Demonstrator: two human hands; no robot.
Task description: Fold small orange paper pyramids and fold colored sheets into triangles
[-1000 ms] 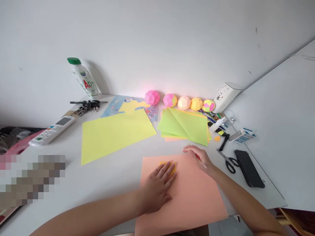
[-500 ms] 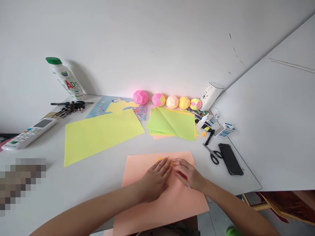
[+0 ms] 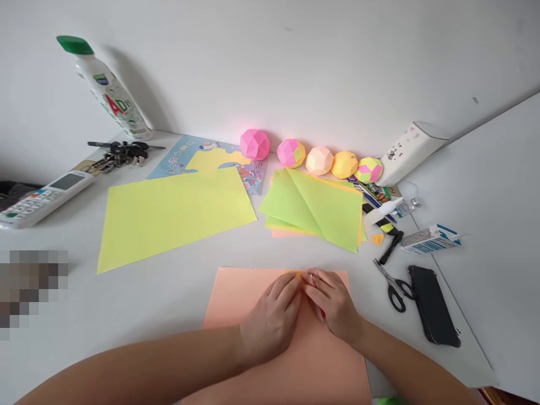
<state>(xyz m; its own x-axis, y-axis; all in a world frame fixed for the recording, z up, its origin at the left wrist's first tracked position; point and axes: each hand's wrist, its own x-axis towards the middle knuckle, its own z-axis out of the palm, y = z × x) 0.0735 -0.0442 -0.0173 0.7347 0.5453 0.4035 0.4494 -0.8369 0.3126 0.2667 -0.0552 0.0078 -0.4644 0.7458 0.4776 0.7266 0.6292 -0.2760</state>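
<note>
**Orange paper (image 3: 291, 272) nearly hidden by fingers on peach sheet (image 3: 236, 295)**

The peach sheet is laid flat on the white table (image 3: 126, 298), its near end cut off by the bottom of the view, its sides running away from the body. On it, the left hand (image 3: 272, 318) is set with fingers bunched forward; whether the paper is pinched or only pressed by it cannot be told. By the right hand (image 3: 337, 301), a slim red tool (image 3: 313, 280) is gripped, its long axis slanted from far left to near right, with its middle hidden by the fingers.

The orange paper is placed under the meeting fingertips, near the peach sheet's far edge. Only a thin strip is shown, drawn left to right; the whole piece's long axis cannot be told. Its colour is bright and plain, and its outline is covered.

Farther right, scissors (image 3: 396, 289) are laid beside a black phone (image 3: 434, 306). Beyond the hands, a yellow sheet (image 3: 175, 214) and fanned green sheets (image 3: 333, 205) are spread. Along the wall, 5 faceted balls (image 3: 319, 161) are lined up, and at far left a green-capped bottle (image 3: 112, 93) is stood.
</note>
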